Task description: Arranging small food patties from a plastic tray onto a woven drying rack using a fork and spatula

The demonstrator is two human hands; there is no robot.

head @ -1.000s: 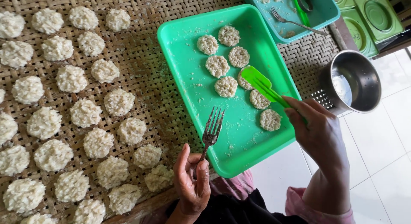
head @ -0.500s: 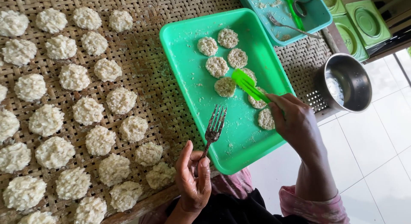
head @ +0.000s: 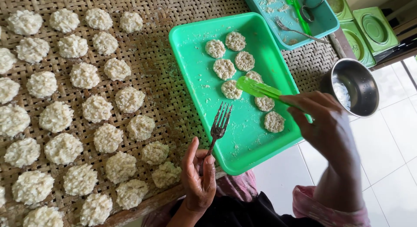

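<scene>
I take the green tray (head: 195, 57) as my landmark; it lies tilted across the woven bamboo mat (head: 165, 49), its near corner hanging past the mat's front edge above the white tiled floor (head: 391, 166).

My left hand (head: 199, 175) sits just below the tray's near edge, its grip pinching the handle of a metal fork (head: 219, 125). The fork points up and away from me, its tines over the tray's bare lower left part, apart from the patties.

My right hand (head: 328, 127) hovers over the tray's right rim, its grip closed around the handle of a green spatula (head: 258, 89). The spatula's flat blade reaches leftward into the middle of the tray, lying at one flat rice patty (head: 230, 89); I cannot tell whether it slides under it or only touches it. Other flat patties lie in a loose line from the tray's far end down to its right side.

Left of the tray, many lumpy white rice mounds (head: 95, 107) sit in rows on the mat. Beyond the tray's far right corner is a blue tray (head: 321, 23) with a second fork (head: 299, 31). Right of the green tray stands a steel bowl (head: 354, 86).
</scene>
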